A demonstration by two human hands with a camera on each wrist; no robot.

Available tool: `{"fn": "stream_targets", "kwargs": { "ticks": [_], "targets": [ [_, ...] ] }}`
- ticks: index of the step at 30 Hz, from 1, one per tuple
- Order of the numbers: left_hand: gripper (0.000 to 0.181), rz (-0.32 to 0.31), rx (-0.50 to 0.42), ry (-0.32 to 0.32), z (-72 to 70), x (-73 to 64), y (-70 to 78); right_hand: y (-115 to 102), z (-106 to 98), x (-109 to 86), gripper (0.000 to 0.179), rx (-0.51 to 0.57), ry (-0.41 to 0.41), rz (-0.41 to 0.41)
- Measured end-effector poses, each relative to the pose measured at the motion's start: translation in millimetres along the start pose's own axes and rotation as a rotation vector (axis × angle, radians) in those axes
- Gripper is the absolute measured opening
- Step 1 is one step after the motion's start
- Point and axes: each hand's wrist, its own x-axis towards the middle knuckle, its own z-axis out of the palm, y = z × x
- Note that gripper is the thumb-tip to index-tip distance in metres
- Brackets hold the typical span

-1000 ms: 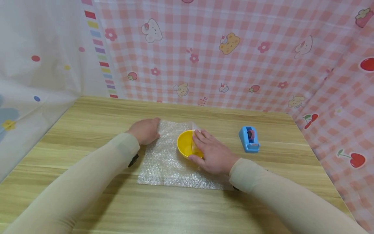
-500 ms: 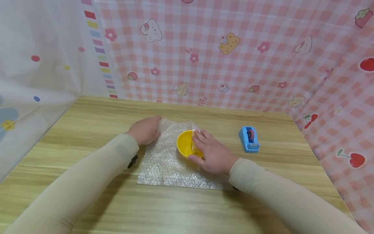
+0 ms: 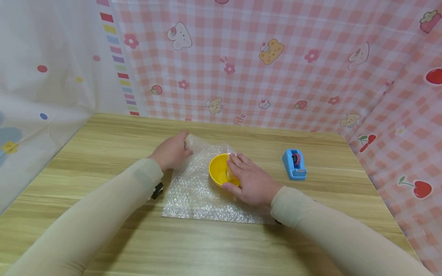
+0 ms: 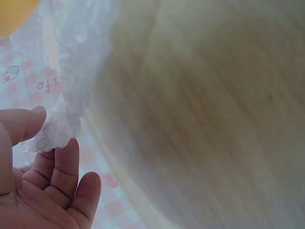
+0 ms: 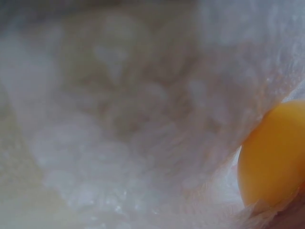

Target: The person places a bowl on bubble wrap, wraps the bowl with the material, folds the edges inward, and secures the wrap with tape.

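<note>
A yellow bowl (image 3: 218, 170) sits on a sheet of bubble wrap (image 3: 193, 191), which is folded over the bowl's right side. My right hand (image 3: 253, 180) lies with extended fingers on that folded part, thumb at the bowl's near rim. In the right wrist view, blurred bubble wrap (image 5: 143, 119) fills most of the picture beside the yellow bowl (image 5: 274, 157). My left hand (image 3: 171, 151) pinches the far left corner of the sheet, raised off the table. The left wrist view has the wrap's corner (image 4: 59, 126) between thumb and fingers of the left hand (image 4: 45, 186).
A blue tape dispenser (image 3: 294, 165) with a small roll stands on the wooden table (image 3: 214, 245), right of the bowl. A pink checked cloth (image 3: 241, 76) hangs along the back and right, with a whitish cloth (image 3: 51, 84) at the left.
My left hand has moved slightly away from me and upward, lifting the far left corner of the bubble wrap. The right hand and the bowl have stayed in place.
</note>
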Motion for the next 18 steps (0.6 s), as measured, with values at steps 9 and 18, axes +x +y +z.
{"fn": "stream_targets", "kwargs": {
  "ticks": [9, 18],
  "targets": [
    [0.022, 0.054, -0.043, 0.029, -0.8, -4.8, 5.6, -0.1, -0.3, 0.5, 0.088, -0.001, 0.004, -0.010],
    [0.021, 0.129, -0.141, 0.070, 1.0, -10.9, 11.1, -0.6, -0.1, 1.0, 0.088, -0.006, 0.001, -0.004]
  ]
}}
